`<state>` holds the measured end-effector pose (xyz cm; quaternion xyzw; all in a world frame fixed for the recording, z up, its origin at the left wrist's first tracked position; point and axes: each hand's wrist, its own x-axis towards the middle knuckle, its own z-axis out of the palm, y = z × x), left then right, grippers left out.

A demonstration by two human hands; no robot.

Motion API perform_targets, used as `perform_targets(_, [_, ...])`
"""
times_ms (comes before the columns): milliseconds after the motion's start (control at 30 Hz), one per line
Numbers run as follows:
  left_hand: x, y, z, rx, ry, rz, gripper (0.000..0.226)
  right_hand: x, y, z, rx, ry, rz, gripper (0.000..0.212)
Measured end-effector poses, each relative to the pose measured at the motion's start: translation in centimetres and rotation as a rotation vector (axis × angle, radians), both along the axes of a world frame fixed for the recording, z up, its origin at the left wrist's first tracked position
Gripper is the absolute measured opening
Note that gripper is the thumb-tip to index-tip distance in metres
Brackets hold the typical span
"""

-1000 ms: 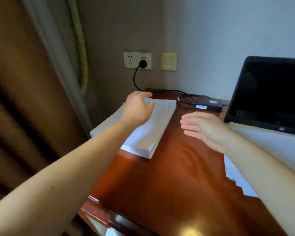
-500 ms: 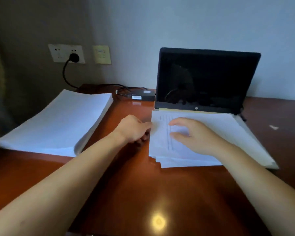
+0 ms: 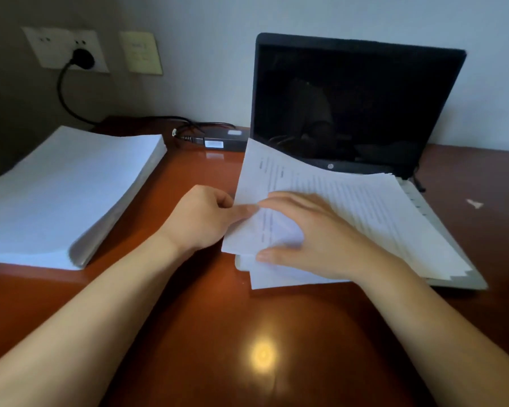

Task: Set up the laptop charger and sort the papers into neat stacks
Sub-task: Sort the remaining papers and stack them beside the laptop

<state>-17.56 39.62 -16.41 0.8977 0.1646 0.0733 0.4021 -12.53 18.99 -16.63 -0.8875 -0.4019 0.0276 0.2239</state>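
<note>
A thick neat stack of white paper (image 3: pixel 71 189) lies on the left of the wooden desk (image 3: pixel 206 333). A looser pile of printed sheets (image 3: pixel 365 210) covers the keyboard of the open black laptop (image 3: pixel 356 104). My left hand (image 3: pixel 206 218) pinches the left edge of the top sheets and lifts them. My right hand (image 3: pixel 315 233) rests spread on the pile, fingers pointing left. The black charger brick (image 3: pixel 224 141) lies behind the papers, and its plug (image 3: pixel 83 58) sits in the wall socket.
A second wall plate (image 3: pixel 140 52) is beside the socket. The charger cable (image 3: pixel 68 104) loops down the wall onto the desk's back left corner. A small scrap of paper (image 3: pixel 475 203) lies on the desk to the right of the laptop.
Both hands left the left stack and came to the pile on the laptop. My left hand has taken hold of the top sheets' edge and raised it; the view swung right.
</note>
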Motion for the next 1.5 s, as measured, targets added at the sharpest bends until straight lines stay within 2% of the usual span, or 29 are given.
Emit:
perform_targets(67, [-0.1, 0.1, 0.3, -0.154, -0.005, 0.012, 0.050, -0.4, 0.1, 0.4, -0.008, -0.032, 0.024, 0.091])
perform_targets(133, [-0.4, 0.2, 0.6, -0.422, -0.001, -0.012, 0.046, -0.9, 0.2, 0.8, 0.020, -0.050, 0.068, 0.085])
perform_targets(200, [-0.6, 0.0, 1.0, -0.638, -0.005, -0.031, 0.038, -1.2, 0.3, 1.0, 0.041, -0.088, 0.087, 0.072])
perform_targets(267, [-0.6, -0.5, 1.3, -0.779, -0.047, 0.029, 0.043, -1.5, 0.3, 1.2, 0.009, -0.173, 0.010, 0.052])
perform_targets(300, [-0.6, -0.7, 1.4, -0.759, -0.061, 0.081, 0.052, -1.6, 0.2, 1.4, 0.005, -0.210, -0.047, 0.044])
perform_targets(333, [-0.5, -0.8, 1.3, -0.624, -0.063, 0.118, 0.059, -1.7, 0.2, 1.6, 0.024, -0.238, -0.094, 0.040])
perform_targets(400, [-0.5, -0.7, 0.6, -0.156, -0.081, 0.109, 0.059, -1.9, 0.0, 2.1, 0.076, -0.260, -0.159, 0.038])
perform_targets(467, [-0.7, -0.8, -0.1, 0.163, 0.004, 0.013, 0.059, -1.6, -0.7, 2.3, 0.131, -0.251, -0.204, 0.044])
perform_targets(567, [-0.2, -0.9, -1.2, 0.407, 0.124, -0.017, 0.077, -1.4, -1.6, 2.5, 0.227, -0.272, -0.201, 0.043])
perform_targets(667, [0.2, -0.4, -1.6, 0.351, 0.051, 0.012, 0.061, -1.6, -2.1, 2.8, 0.293, -0.263, -0.097, 0.035])
perform_targets(833, [0.0, 1.3, -1.3, 0.157, -0.081, 0.059, 0.042, -1.7, -2.0, 2.7, 0.209, -0.187, -0.016, 0.041])
perform_targets(967, [0.0, 2.6, -0.7, 0.157, -0.091, 0.134, 0.036, -2.0, -1.7, 2.3, 0.134, -0.150, 0.028, 0.034])
perform_targets(1100, [-0.4, 3.0, -0.3, 0.217, -0.122, 0.143, 0.037, -2.2, -1.2, 2.0, 0.063, -0.136, 0.030, 0.035])
perform_targets(1167, [-0.5, 3.0, 0.0, 0.146, -0.153, 0.093, 0.046, -2.3, -1.0, 1.8, 0.057, -0.122, 0.023, 0.037])
perform_targets(1233, [-0.7, 2.7, 0.4, -0.081, -0.153, 0.054, 0.051, -2.4, -0.8, 1.8, 0.034, -0.110, 0.010, 0.042])
perform_targets(1300, [-0.9, 2.4, 1.0, -0.354, -0.124, 0.050, 0.041, -2.6, -0.6, 1.5, 0.013, -0.110, 0.026, 0.052])
perform_targets(1367, [-0.9, 1.9, 1.4, -0.537, -0.113, 0.097, 0.030, -2.7, -0.4, 1.3, -0.017, -0.121, 0.049, 0.066])
perform_targets(1433, [-1.0, 1.4, 1.5, -0.656, -0.137, 0.140, 0.025, -2.8, -0.3, 1.1, -0.045, -0.136, 0.052, 0.074])
perform_targets(1500, [-0.9, 1.2, 1.4, -0.706, -0.169, 0.152, 0.029, -2.7, -0.2, 1.0, -0.033, -0.197, 0.054, 0.065])
